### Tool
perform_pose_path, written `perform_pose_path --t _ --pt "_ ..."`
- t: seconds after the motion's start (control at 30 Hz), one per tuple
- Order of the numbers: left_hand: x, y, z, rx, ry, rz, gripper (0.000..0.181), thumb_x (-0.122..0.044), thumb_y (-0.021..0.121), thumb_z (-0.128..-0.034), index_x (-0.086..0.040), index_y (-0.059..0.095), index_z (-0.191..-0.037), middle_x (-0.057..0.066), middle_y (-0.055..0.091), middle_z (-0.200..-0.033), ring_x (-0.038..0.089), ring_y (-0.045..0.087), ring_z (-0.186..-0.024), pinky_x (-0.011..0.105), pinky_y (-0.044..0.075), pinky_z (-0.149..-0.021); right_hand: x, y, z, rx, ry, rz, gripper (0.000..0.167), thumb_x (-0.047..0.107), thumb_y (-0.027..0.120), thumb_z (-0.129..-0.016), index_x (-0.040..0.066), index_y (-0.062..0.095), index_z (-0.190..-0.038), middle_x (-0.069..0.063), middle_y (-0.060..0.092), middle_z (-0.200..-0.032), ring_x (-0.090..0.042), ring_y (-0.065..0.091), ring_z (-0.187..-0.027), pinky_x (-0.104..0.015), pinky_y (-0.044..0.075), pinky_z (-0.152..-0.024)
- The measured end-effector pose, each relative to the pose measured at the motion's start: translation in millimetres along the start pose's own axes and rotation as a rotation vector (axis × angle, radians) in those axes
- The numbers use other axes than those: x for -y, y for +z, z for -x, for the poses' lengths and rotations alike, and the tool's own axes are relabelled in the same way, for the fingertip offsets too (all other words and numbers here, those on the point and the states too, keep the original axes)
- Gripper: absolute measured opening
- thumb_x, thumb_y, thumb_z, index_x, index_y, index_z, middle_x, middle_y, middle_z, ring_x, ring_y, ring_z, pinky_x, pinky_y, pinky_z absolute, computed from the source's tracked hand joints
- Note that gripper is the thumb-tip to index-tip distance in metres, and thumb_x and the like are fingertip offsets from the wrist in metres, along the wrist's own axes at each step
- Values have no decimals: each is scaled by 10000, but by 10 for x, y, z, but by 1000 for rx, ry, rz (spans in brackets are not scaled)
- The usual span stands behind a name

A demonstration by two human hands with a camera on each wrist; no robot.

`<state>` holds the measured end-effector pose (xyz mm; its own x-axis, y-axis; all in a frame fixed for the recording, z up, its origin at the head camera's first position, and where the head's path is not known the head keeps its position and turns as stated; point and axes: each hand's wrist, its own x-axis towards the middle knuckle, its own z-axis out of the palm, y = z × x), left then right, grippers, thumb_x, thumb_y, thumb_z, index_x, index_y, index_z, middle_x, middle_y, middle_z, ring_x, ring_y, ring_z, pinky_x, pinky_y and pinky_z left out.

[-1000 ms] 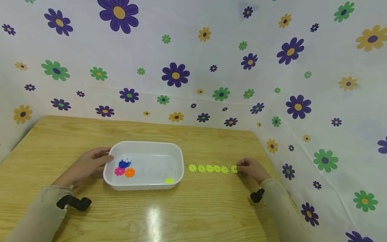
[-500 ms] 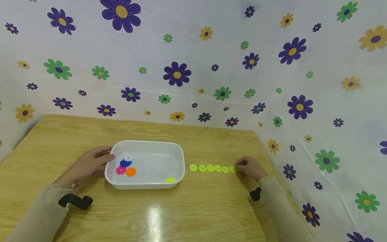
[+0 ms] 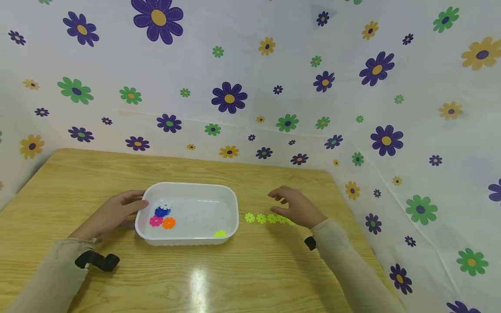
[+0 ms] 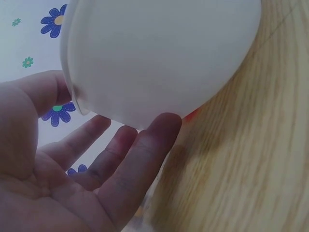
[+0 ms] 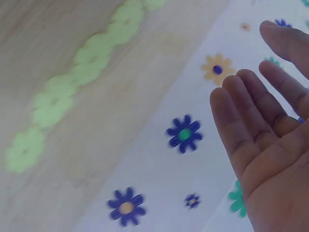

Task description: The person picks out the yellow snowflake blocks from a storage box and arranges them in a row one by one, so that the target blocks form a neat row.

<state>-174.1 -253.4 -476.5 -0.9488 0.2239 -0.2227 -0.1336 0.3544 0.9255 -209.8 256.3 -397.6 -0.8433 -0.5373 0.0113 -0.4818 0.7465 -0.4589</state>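
Left hand point(image 3: 111, 213) is gripping tray point(image 3: 195, 213); right hand point(image 3: 295, 208), thumb and fingers apart, is hovering right of tray over yellow discs point(image 3: 261, 218). Seemingly row-laying; next move's probably calling for pinching another.

- Left hand point(image 3: 111, 214) gripping, thumb point(image 4: 46, 89) opposite the spread fingers point(image 4: 137, 176)
- Right hand point(image 3: 298, 208) raised, fingers loosely bent
- Left forearm point(image 3: 47, 276) and right forearm point(image 3: 348, 265) both slant inward

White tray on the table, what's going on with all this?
A person's left hand grips the white tray by its left end. The right hand, holding nothing, hovers near a row of yellow flower pieces on the table. In the tray lie a yellow piece and a cluster of pink, orange, blue and white ones.
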Motion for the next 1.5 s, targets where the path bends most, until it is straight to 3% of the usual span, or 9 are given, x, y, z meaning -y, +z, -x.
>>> perform_pose_path --t 0.17,0.37,0.6,0.8,0.93,1.17,1.5 --pt "6 2 -10 -2 7 12 730 -417 542 -1077 18 282 -1602 326 377 -1569 524 474 -1367 445 624 -880 320 65 -205 50 -125 112 403 257 744 -975 106 654 -1338 -56 660 -1291 -263 655 -1148 -426 563 -988" --pt "5 12 0 -11 0 11 732 -420 547 -1074 17 287 -1601 325 376 -1570 525 469 -1370 449 621 -888 628 188 -425 128 -222 203 418 275 759 -964 119 669 -1340 -24 659 -1303 -198 626 -1210 -378 548 -1023" --pt "-20 28 14 -18 5 -11 731 -430 550 -1070 14 302 -1596 329 383 -1562 524 482 -1358 438 624 -880 790 365 -573 169 -377 349 391 301 763 -960 137 684 -1306 13 668 -1263 -142 616 -1160 -282 550 -972" --pt "-7 19 11 -11 15 -1 734 -438 560 -1064 6 312 -1594 324 393 -1558 524 486 -1355 432 627 -871 920 505 -713 277 -439 483 380 340 770 -950 154 707 -1275 13 693 -1236 -140 633 -1096 -281 523 -991" --pt "-10 18 18 -12 16 1 737 -443 569 -1059 1 319 -1593 321 395 -1561 526 484 -1358 430 628 -868 983 607 -806 348 -452 545 385 382 783 -929 190 714 -1255 60 706 -1193 -105 630 -1049 -259 507 -970" --pt "-17 32 20 -4 22 27 718 -413 560 -1070 21 317 -1588 330 381 -1565 524 489 -1353 433 628 -868 1015 804 -942 490 -382 459 267 368 823 -898 207 715 -1082 125 633 -930 -25 545 -830 -163 463 -751" --pt "-15 19 9 -10 16 18 711 -413 558 -1071 17 323 -1586 327 388 -1560 508 504 -1340 417 630 -860 1065 863 -1003 511 -286 418 209 296 854 -863 209 669 -910 123 557 -796 -34 477 -729 -176 388 -638"
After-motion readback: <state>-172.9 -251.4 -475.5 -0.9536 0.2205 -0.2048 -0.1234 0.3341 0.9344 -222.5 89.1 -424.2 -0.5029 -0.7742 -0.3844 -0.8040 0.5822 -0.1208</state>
